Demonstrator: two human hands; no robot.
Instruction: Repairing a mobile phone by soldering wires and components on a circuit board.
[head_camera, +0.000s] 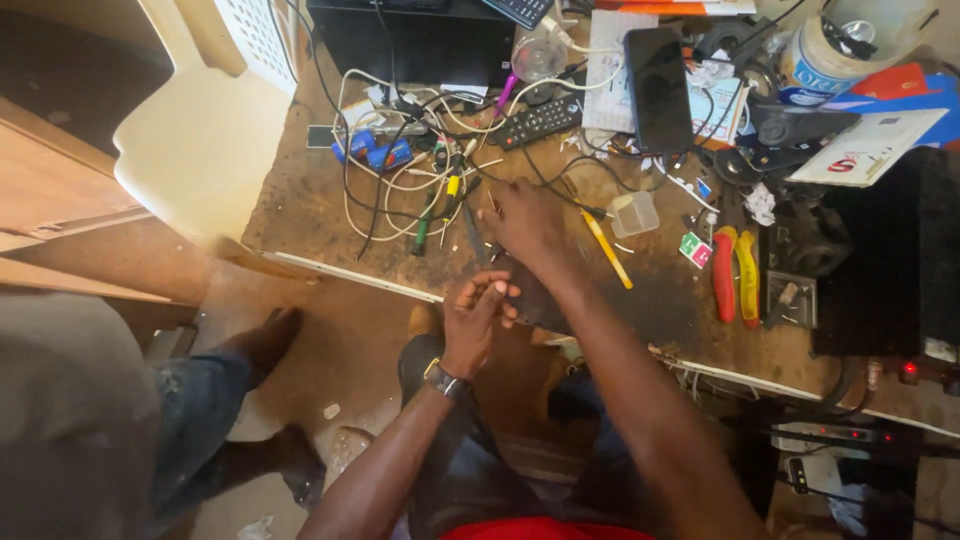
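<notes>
My right hand (525, 225) lies palm down on the worn brown workbench (300, 210), fingers reaching into a tangle of wires (400, 180) beside a green-handled tool (424, 228). What its fingertips touch is hidden. My left hand (478, 318), with a wristwatch, sits at the bench's front edge just below the right wrist. Its fingers are curled together on the edge of a dark flat piece (535, 300) that lies under my right forearm.
A yellow-handled tool (608, 250), red and yellow pliers (735, 275), a small clear box (633, 213), a remote (540, 120) and a phone (660, 90) lie on the bench. A white plastic chair (200, 130) stands left. Another person's legs (220, 390) are at lower left.
</notes>
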